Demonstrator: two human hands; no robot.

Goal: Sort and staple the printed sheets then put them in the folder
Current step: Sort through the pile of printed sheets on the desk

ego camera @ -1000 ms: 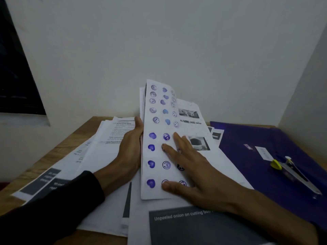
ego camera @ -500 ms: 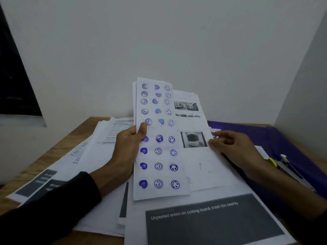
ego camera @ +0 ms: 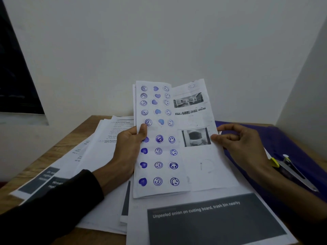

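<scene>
Paper fills my view: a stamped sheet [ego camera: 159, 138] covered in purple hearts and smiley faces, held up over the wooden counter [ego camera: 58, 149]. My left hand [ego camera: 129, 147] grips its left edge, thumb on top. My right hand [ego camera: 238, 145] pinches the right edge of a photo sheet [ego camera: 196, 121] behind it. More printed sheets [ego camera: 99, 156] lie spread below. A purple folder [ego camera: 292, 147] lies at right, with a stapler [ego camera: 292, 170] on it.

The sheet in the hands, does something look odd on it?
Yes. The sheet held by the left hand and right hand carries rows of purple ink stamps, hearts and smileys, beside its printed photos.
</scene>
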